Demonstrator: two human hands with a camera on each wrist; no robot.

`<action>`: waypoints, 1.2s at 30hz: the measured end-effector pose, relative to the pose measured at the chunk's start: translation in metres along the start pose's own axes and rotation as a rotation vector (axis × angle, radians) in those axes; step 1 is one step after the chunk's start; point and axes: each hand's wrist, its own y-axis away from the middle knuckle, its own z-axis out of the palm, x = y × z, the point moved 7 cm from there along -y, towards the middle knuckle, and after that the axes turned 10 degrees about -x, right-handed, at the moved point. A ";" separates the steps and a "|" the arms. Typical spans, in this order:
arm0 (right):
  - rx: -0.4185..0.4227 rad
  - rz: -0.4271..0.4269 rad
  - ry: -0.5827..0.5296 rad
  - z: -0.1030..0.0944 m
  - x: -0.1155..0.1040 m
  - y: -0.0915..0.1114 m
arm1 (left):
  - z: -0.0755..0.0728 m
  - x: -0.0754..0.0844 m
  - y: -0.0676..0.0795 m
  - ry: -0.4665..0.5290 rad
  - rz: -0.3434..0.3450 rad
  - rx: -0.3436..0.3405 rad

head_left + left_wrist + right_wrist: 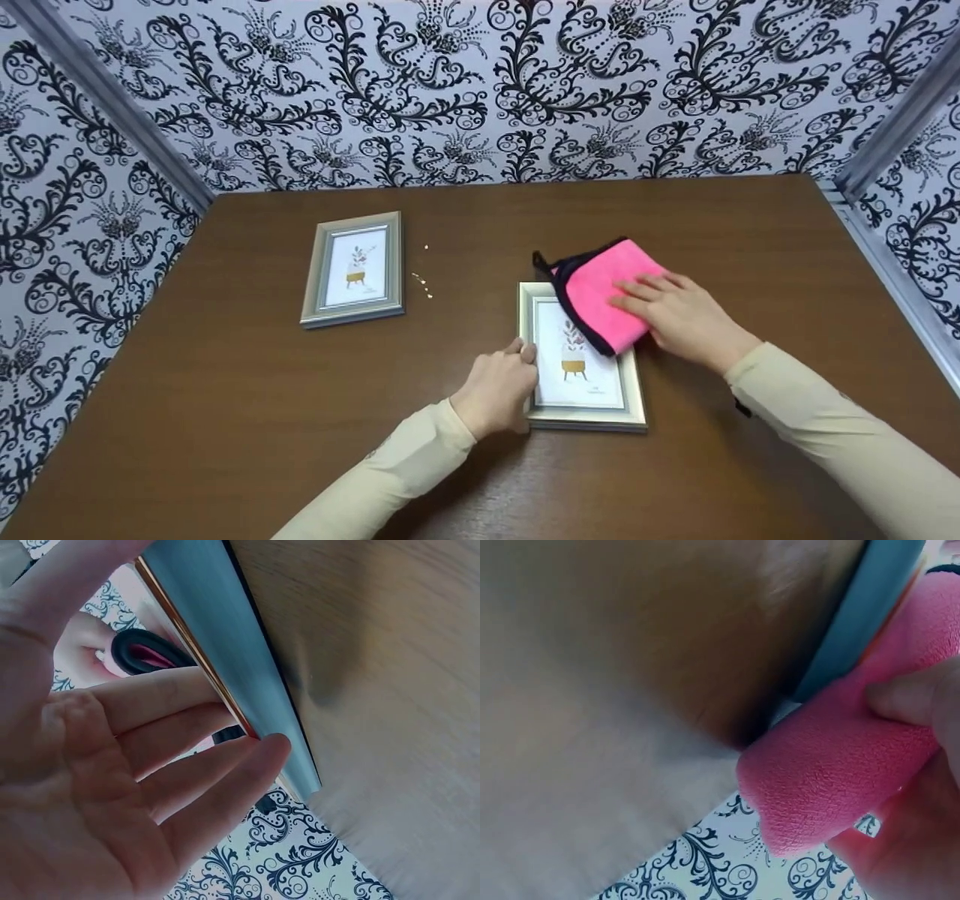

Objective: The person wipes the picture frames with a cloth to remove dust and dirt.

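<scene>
Three white walls (420,97) with black scrollwork stand round one brown wood-grain table (240,420); on it lie two rectangular silvery picture frames, one (390,300) farther off to the left, the other, the nearer frame (587,416), between my hands; one folded pink cloth (604,292) with black edging covers its upper right corner; my right hand (684,319) pinches the cloth, and my left hand (496,390), apart from it, grips the frame's left edge; each print bears one potted plant and tiny, unreadable lettering; a few pale specks (423,282) lie between the frames.
</scene>
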 end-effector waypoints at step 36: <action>0.087 -0.191 -0.186 -0.017 -0.066 0.074 | -0.001 0.008 0.010 -0.103 0.129 0.077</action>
